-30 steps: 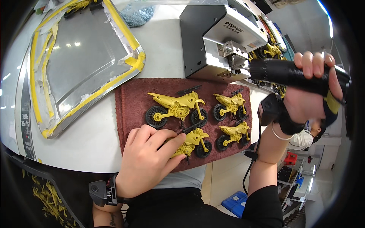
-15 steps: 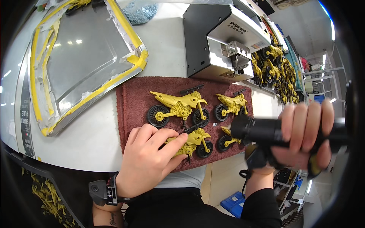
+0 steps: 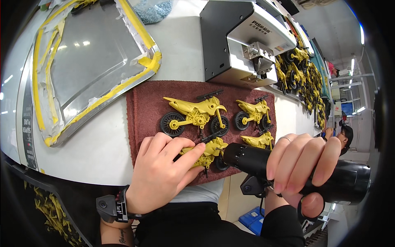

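This toy bike (image 3: 210,151) sits on the towel (image 3: 144,108), front wheel (image 3: 220,163) & bars (image 3: 210,138) on, my L hand (image 3: 163,166) gripping it. R hand (image 3: 298,164)'s wrapped round the black screwdriver (image 3: 247,158), nose near the bike's front, so prob. mid-job. 3 other bikes (image 3: 195,112) nearby, can't tell which're done.

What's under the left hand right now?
A yellow toy motorcycle on the reddish-brown towel. Its front body and part of its black front wheel show beyond the left hand, which covers the rear; the back wheel can't be seen.
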Demonstrator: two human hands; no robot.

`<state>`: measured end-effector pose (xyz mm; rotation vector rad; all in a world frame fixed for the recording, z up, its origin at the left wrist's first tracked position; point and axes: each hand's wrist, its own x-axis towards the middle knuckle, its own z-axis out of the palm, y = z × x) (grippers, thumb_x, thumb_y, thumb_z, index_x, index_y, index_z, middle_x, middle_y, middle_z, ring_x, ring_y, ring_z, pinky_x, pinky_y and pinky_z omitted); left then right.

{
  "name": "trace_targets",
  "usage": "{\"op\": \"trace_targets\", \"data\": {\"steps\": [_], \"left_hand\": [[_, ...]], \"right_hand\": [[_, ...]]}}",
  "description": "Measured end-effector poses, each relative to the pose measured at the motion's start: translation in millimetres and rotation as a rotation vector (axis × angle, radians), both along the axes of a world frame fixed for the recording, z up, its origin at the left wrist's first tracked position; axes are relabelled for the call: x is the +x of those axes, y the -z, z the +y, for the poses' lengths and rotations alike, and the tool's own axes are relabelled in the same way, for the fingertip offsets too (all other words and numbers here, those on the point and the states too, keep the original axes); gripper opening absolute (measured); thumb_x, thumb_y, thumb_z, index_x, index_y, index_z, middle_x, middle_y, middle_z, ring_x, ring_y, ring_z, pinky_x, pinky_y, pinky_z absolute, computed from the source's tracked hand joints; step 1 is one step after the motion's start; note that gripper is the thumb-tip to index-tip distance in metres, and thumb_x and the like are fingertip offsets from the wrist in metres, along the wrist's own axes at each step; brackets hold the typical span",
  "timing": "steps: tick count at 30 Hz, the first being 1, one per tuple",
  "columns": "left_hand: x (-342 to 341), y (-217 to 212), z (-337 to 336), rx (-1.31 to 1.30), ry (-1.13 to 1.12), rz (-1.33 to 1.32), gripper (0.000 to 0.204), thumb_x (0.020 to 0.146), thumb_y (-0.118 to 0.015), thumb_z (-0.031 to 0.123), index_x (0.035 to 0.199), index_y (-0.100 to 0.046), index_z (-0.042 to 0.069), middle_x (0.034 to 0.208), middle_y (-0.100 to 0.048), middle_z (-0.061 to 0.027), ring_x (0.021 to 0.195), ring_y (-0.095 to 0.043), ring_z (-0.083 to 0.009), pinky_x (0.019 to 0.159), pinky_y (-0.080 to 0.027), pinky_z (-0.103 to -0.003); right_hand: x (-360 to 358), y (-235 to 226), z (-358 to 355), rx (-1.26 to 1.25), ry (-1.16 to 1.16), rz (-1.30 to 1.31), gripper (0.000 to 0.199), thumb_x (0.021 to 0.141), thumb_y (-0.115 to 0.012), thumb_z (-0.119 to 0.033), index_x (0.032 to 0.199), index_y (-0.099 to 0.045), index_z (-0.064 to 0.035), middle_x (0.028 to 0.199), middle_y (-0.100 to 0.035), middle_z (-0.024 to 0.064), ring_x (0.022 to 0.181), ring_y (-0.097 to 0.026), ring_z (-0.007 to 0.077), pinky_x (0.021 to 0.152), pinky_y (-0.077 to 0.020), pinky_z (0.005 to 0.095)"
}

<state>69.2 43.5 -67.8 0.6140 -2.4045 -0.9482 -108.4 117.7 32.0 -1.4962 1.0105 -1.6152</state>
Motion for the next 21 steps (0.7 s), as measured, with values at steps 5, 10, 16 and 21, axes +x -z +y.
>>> {"op": "trace_targets", "data": {"steps": [5, 10, 16, 21], "left_hand": [[-1, 0, 0, -0.004, -0.001, -0.008, 0.040, 0.059, -0.076, 0.020, 0.098, -0.067, 0.013, 0.089, -0.058, 0.0012, 0.079, -0.049, -0.0188, 0.070, -0.037, -0.033], [-3, -2, 0, -0.010, 0.008, -0.013, 0.041, 0.059, -0.076, 0.018, 0.098, -0.067, 0.014, 0.088, -0.057, 0.0006, 0.080, -0.049, -0.0196, 0.071, -0.037, -0.033], [1, -1, 1, -0.010, 0.030, -0.048, 0.037, 0.066, -0.072, 0.017, 0.102, -0.065, 0.013, 0.088, -0.051, 0.0006, 0.083, -0.046, -0.0184, 0.070, -0.036, -0.032], [-2, -9, 3, -0.019, 0.030, -0.064, 0.037, 0.065, -0.072, 0.016, 0.101, -0.065, 0.013, 0.090, -0.051, -0.0004, 0.085, -0.047, -0.0191, 0.071, -0.037, -0.033]], "right_hand": [[-9, 1, -4, 0.021, -0.100, 0.024, 0.028, 0.070, -0.068, -0.010, 0.086, -0.045, -0.0092, 0.063, -0.057, 0.0036, 0.053, -0.058, 0.0165, 0.055, -0.0499, 0.0287], [-11, 0, -3, 0.042, -0.097, 0.045, 0.028, 0.069, -0.069, -0.009, 0.084, -0.046, -0.0086, 0.063, -0.058, 0.0039, 0.054, -0.058, 0.0167, 0.054, -0.0501, 0.0295], [-18, 0, -7, 0.029, -0.230, 0.089, 0.028, 0.070, -0.070, -0.008, 0.086, -0.048, -0.0078, 0.066, -0.060, 0.0059, 0.055, -0.060, 0.0173, 0.055, -0.0510, 0.0305], [-47, -30, -5, -0.211, -0.201, -0.157, 0.038, 0.062, -0.074, -0.010, 0.089, -0.048, -0.0053, 0.063, -0.058, 0.0044, 0.051, -0.055, 0.0136, 0.056, -0.0489, 0.0265]]}}
